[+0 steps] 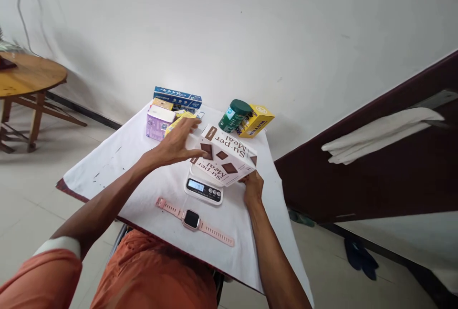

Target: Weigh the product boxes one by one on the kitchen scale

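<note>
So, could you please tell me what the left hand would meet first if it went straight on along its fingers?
The left hand would most likely meet the green jar, passing the far edge of the white box; depth is unclear, so the box beside its thumb might come first.

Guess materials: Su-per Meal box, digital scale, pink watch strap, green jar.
Su-per Meal box: likely printed cardboard; flat panels, creased edges.
Digital scale: probably moulded plastic, white with a darker panel; rounded corners.
Pink watch strap: matte, likely silicone or rubber; one-piece look, regular holes.
Green jar: smooth, perhaps plastic; even-coloured lid, but glass body can't be excluded.
</note>
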The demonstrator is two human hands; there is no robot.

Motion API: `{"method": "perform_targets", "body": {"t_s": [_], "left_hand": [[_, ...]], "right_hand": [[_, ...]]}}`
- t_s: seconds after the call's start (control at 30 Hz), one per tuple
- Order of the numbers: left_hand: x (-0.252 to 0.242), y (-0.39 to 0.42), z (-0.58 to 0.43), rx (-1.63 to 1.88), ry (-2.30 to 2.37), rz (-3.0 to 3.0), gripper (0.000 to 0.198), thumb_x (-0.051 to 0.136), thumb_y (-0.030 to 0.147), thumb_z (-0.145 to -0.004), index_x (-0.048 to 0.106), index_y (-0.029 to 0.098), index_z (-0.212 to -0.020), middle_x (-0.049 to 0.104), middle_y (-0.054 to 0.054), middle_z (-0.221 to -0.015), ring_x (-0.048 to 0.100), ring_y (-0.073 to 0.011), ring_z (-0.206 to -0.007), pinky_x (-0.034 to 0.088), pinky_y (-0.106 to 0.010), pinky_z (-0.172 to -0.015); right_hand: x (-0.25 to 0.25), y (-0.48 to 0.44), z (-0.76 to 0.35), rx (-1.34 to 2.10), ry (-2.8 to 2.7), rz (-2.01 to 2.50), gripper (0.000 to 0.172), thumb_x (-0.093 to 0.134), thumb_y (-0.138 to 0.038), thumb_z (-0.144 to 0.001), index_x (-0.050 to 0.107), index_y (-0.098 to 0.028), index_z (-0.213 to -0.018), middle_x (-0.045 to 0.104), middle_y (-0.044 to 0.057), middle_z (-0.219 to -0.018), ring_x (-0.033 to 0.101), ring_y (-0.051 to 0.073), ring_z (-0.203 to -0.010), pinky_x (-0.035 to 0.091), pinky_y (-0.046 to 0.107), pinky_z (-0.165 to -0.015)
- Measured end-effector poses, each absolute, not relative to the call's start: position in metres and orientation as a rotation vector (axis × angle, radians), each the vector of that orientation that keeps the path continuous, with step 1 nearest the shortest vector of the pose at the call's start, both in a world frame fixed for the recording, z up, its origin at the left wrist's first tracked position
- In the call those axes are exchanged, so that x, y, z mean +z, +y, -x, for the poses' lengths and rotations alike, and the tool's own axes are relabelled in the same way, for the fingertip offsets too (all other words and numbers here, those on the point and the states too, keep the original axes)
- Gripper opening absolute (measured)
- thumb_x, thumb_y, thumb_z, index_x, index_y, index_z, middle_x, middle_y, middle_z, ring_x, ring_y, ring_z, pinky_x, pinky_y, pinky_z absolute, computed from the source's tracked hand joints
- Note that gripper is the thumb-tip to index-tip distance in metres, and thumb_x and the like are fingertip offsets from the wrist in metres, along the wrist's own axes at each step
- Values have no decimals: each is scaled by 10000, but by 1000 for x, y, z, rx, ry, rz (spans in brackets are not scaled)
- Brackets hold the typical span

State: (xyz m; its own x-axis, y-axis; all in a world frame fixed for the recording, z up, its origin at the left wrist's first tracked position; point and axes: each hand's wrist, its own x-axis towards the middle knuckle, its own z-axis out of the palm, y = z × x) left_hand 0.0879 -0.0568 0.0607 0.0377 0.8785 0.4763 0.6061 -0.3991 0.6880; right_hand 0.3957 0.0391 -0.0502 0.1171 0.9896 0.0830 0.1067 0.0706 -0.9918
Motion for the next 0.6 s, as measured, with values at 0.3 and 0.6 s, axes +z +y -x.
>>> {"method": "perform_targets", "body": {"t_s": [0.3,0.6], "left_hand": [[55,-3,-100,1053,1341,-1923,1012,895,533,-658,458,184,-1501,607,-166,-1376,585,-353,-1278,502,-516,-1056],[80,-115,-72,1384,1492,-1738,876,962,532,-584,550,217,-1290,701,-61,-1113,669,-240,-981,562,-342,-800]], "right_hand": [[-56,35,-405,942,-1388,1216,532,637,-754,-838,663,-234,-730,673,19,-659,597,166,-550,513,322,-547],[-65,41,-406,944,-1369,1273,482,675,-714,-834,687,-241,-742,710,42,-713,613,186,-596,524,348,-593]]}}
